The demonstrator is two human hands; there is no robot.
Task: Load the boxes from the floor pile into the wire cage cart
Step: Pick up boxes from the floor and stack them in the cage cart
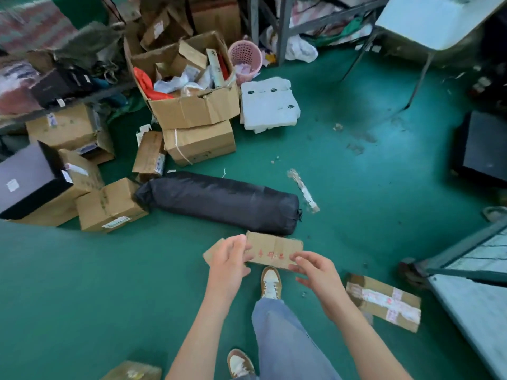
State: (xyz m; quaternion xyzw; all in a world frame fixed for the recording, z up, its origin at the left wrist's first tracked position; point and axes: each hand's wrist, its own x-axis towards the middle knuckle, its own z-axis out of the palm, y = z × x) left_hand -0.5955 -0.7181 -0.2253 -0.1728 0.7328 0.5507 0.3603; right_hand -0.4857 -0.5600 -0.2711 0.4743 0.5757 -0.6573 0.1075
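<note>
Left hand (229, 259) grips a flat cardboard piece (274, 250) by its left end; right hand (315, 272), fingers loosely apart, is at its right edge. Box pile (197, 141) lies far left, wire cage cart (466, 253) near right, and a taped box (384, 301) beside it.

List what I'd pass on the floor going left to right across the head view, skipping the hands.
Black box → small carton → black bag → tape scrap → flat parcel → cart.
</note>
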